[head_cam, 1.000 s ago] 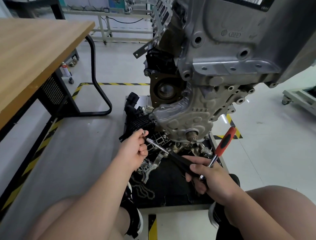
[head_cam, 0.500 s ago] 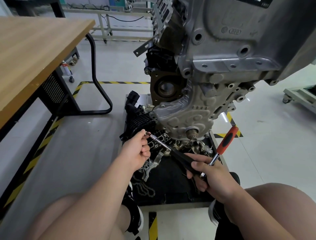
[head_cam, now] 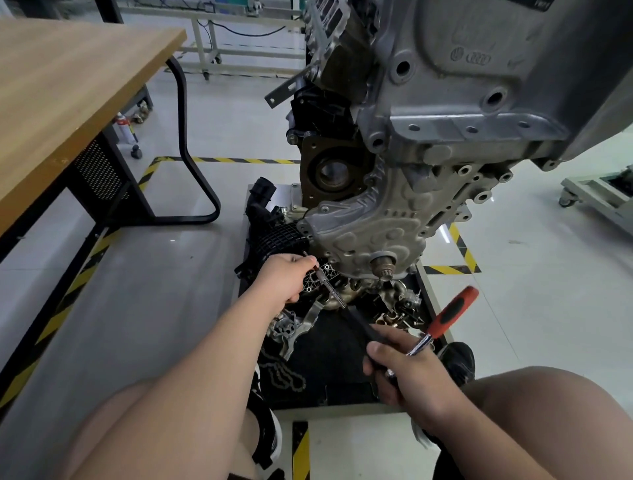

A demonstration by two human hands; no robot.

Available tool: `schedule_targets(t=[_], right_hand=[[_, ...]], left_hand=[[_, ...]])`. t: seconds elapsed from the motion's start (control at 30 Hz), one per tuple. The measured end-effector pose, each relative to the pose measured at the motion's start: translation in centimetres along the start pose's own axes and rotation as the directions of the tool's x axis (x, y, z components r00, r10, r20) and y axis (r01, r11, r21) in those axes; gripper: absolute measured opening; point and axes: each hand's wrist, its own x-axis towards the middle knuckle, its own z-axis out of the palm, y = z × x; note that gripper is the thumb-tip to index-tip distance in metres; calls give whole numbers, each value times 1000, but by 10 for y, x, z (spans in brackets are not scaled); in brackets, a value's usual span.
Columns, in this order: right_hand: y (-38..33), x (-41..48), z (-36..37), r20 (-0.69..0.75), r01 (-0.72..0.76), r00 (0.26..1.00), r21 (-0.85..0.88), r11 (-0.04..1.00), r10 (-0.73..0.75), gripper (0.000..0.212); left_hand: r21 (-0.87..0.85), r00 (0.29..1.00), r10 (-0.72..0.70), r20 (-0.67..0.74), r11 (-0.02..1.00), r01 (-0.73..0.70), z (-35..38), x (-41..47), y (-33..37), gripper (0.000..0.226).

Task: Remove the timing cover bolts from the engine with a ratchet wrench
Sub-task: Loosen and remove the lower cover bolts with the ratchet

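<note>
Fingers (head_cam: 305,263) of the left hand (head_cam: 284,281), pinched shut on the ratchet wrench (head_cam: 330,287) tip, have lifted it toward the timing cover (head_cam: 373,233) at two o'clock, while the right hand (head_cam: 407,373) grips both handles, so another bolt looks next.

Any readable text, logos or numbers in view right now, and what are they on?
No legible words or numbers.
Cast emblems on the engine casing: a round badge and a ring logo, no letters readable.
Label at the engine's top right edge: cut off, too blurred to read.
Spray can under the table: print too small.
</note>
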Motion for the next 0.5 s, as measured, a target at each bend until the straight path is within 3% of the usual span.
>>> schedule_targets(t=[0.1, 0.5], right_hand=[[9, 2, 10, -15, -4, 1000, 16, 1000, 5, 23], [16, 16, 40, -40, -37, 998, 216, 976, 47, 23]], left_hand=[[97, 1000, 0, 15, 995, -1, 8, 12, 6, 21], [101, 999, 9, -39, 995, -5, 13, 29, 15, 30]])
